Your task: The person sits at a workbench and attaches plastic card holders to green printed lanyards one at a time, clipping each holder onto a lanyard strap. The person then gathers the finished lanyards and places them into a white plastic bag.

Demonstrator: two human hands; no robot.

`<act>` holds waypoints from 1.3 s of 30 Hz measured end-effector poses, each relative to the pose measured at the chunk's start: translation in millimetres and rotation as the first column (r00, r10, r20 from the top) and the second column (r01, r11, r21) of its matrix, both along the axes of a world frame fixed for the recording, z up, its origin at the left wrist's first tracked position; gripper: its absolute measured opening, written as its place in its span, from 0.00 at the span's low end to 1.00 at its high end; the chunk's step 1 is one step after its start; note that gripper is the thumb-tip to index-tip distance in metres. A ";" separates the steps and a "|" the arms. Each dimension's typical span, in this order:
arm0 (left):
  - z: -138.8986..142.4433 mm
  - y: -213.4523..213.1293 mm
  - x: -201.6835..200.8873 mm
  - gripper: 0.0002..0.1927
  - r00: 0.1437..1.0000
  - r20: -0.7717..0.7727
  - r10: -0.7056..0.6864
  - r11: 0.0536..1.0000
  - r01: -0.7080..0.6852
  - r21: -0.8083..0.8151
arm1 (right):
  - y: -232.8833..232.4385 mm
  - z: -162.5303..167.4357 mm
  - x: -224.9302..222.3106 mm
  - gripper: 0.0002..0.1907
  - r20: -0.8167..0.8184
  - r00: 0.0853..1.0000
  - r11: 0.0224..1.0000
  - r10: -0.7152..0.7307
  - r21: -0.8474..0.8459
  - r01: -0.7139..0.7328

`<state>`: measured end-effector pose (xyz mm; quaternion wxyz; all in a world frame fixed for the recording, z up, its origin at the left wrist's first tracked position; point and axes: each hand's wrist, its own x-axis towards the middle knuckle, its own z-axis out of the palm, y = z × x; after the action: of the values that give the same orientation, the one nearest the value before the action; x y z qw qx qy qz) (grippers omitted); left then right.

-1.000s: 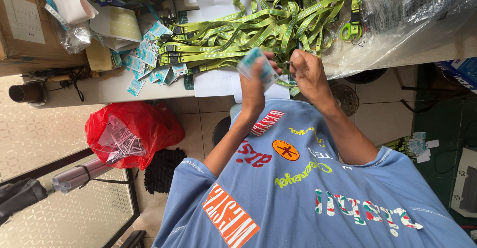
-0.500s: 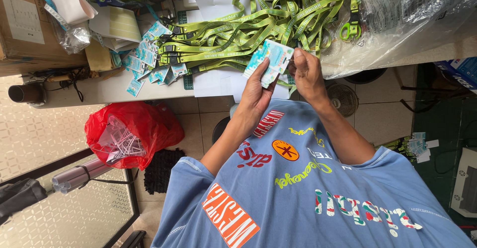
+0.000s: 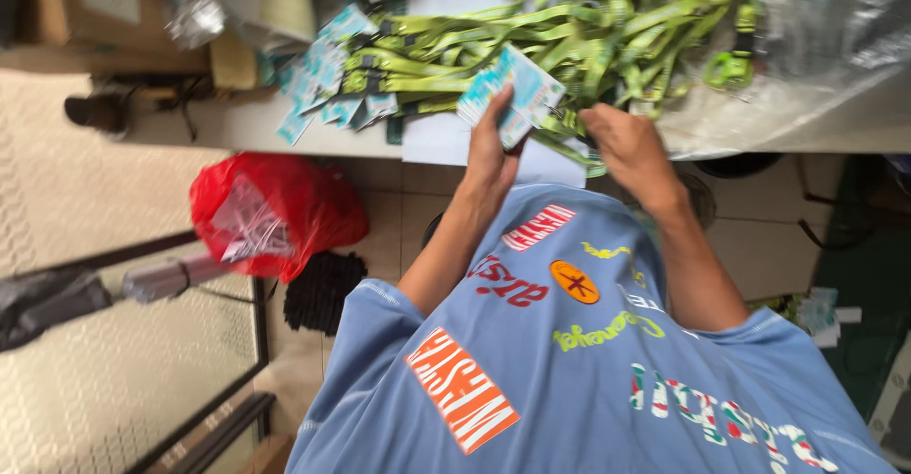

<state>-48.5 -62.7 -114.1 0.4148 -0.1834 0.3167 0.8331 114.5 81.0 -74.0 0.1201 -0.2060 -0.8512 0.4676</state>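
Observation:
My left hand [image 3: 491,148] is raised over the table edge and grips a small stack of light blue printed cards [image 3: 512,92], fanned slightly. My right hand [image 3: 628,146] sits just to its right, fingers curled down onto a green lanyard strap [image 3: 576,151] at the table edge; its fingertips are hidden. Behind both hands lies a large tangled heap of green lanyards [image 3: 569,37] with black clips. More blue cards [image 3: 327,80] hang from lanyard ends at the left of the heap.
The white table [image 3: 247,128] runs across the top, with a cardboard box [image 3: 85,9] at left and clear plastic bags [image 3: 835,28] at right. Below it on the tiled floor sit a red plastic bag [image 3: 275,213] and a black bundle [image 3: 323,289].
My left hand has lifted the stack of cards higher and further over the table. My right hand has moved off the cards and down to the right, onto a lanyard.

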 end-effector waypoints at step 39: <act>-18.1 -6.9 32.1 0.21 0.851 -0.264 -0.454 0.790 0.247 -0.561 | 170.5 -27.7 59.8 0.20 0.323 0.599 0.668 -0.733 0.509 0.543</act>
<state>-16.4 -69.5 -132.2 0.4311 -0.0551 0.6284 0.6451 174.3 251.6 -101.7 0.0914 -0.5904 -0.7865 0.1565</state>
